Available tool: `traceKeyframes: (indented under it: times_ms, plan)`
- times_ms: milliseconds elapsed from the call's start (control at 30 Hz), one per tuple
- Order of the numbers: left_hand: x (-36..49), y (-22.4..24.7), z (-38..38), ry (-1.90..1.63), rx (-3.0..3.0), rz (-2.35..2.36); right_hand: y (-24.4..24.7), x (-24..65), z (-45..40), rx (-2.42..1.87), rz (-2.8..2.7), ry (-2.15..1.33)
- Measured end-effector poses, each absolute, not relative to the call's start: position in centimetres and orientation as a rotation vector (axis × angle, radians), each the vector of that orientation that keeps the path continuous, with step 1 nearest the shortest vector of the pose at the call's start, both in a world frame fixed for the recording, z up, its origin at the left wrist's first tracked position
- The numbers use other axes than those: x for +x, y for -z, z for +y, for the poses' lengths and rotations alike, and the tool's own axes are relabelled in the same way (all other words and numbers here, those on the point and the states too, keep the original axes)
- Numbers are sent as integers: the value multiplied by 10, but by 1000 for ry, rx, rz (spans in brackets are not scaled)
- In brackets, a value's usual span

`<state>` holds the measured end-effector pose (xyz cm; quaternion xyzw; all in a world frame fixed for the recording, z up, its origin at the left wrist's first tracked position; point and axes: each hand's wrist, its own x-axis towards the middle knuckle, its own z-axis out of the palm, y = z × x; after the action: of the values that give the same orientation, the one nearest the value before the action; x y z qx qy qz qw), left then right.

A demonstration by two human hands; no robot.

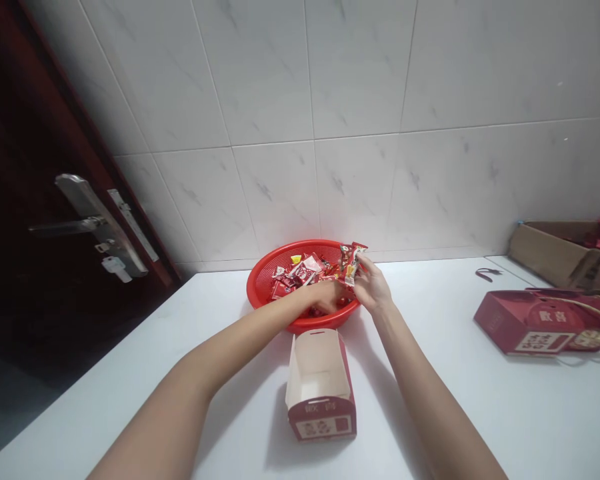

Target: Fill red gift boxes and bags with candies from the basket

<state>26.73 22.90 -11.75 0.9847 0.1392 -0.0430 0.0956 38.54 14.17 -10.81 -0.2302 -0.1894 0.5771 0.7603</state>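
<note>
Between the forearms (414,373), the open box (325,428) is placed just before the basket (307,325), long axis towards it. Packets (350,264) are pinched by the right hand (373,283) at the basket's right rim; the left hand (330,295), nearer the box, is sunk inside, its grip hidden.

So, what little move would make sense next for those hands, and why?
Probably the left hand should pick out another snack: it is already down among the wrapped snacks in the red basket, while the right hand holds some packets up at the rim. Whether the left fingers already grip one is hidden.
</note>
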Motion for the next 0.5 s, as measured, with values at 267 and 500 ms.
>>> traceKeyframes:
  times_ms: [267,500]
  plan:
    - [267,120,233,350,2880,762,107,385,142,-508,-408,-1251]
    - [252,108,253,123,2687,1050,115,390,150,-487,-416,-1254]
